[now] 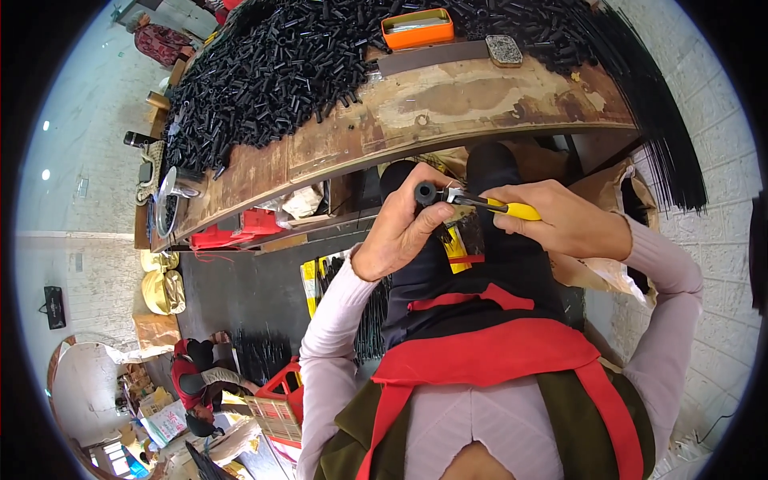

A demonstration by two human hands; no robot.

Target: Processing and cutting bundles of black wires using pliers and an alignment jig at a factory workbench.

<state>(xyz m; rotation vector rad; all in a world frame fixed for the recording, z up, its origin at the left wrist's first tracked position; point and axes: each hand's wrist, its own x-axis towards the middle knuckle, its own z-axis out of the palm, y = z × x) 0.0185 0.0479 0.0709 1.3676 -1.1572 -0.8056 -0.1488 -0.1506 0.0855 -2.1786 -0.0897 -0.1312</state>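
My left hand (400, 230) is closed round a short black tube (426, 193), its round open end facing up. In my right hand (570, 218) are yellow-handled pliers (523, 211), gripped by the handles. Their metal jaws meet the side of the tube, by my left fingers; what exactly they bite on is too small to tell. Both hands are above my lap, just in front of the wooden workbench (448, 96). A large heap of similar black tubes (264, 88) covers the bench's far and left parts.
An orange box (418, 30) and a speckled square block (504, 50) sit on the bench. Long thin black rods (680, 156) hang off its right end. Beneath it are red plastic containers (240, 230). A brown paper sack (596, 196) stands at right. Another person (188, 380) is at lower left.
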